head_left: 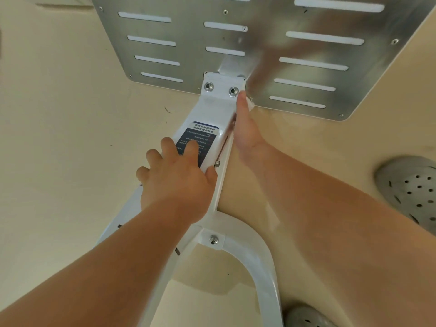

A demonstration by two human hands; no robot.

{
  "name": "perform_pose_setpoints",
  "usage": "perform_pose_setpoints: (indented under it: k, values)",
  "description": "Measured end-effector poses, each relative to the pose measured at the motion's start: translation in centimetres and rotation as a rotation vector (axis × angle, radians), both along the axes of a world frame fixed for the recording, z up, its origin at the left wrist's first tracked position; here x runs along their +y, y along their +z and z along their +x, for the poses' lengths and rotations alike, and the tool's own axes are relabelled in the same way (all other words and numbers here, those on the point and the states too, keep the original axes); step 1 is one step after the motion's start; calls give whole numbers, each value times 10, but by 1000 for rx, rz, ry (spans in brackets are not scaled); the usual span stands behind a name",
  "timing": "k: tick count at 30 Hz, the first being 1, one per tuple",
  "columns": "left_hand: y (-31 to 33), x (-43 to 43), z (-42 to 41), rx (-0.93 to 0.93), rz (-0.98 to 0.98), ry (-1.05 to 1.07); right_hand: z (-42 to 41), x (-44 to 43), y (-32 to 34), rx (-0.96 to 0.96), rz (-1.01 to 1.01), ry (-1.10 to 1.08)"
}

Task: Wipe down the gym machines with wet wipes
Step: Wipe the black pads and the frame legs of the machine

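Note:
A white metal machine beam (215,109) runs from the bottom middle up to a slotted silver plate (259,43), bolted on with two hex bolts. A dark instruction label (200,135) is stuck on the beam. My left hand (174,178) rests on the beam, fingers spread over the label and thumb on its right edge. My right hand (245,128) lies along the beam's right side, thumb pointing up toward the right bolt. A small bit of white wet wipe (250,103) shows beyond the thumb tip; the fingers holding it are hidden behind the beam.
A curved white tube (257,253) branches off the beam at a bolted bracket (213,239). The floor (70,114) is beige. Grey perforated shoes show at the right edge (410,190) and the bottom edge (306,317).

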State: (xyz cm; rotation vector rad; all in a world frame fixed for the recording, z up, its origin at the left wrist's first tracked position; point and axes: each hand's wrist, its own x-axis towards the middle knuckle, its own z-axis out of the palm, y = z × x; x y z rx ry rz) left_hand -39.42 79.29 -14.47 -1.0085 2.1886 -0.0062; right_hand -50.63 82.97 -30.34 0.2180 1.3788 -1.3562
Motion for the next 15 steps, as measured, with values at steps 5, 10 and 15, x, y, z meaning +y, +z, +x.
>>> perform_pose_setpoints:
  k: [5, 10, 15]
  values:
    - [-3, 0, -1, 6, 0, -11, 9, 25, -16, -37, -60, 13]
    - [-2, -1, -1, 8, -1, 4, 55, 57, -14, -232, -88, 100]
    - [-1, 3, -2, 12, 4, 8, 58, 58, -12, -295, -120, 64]
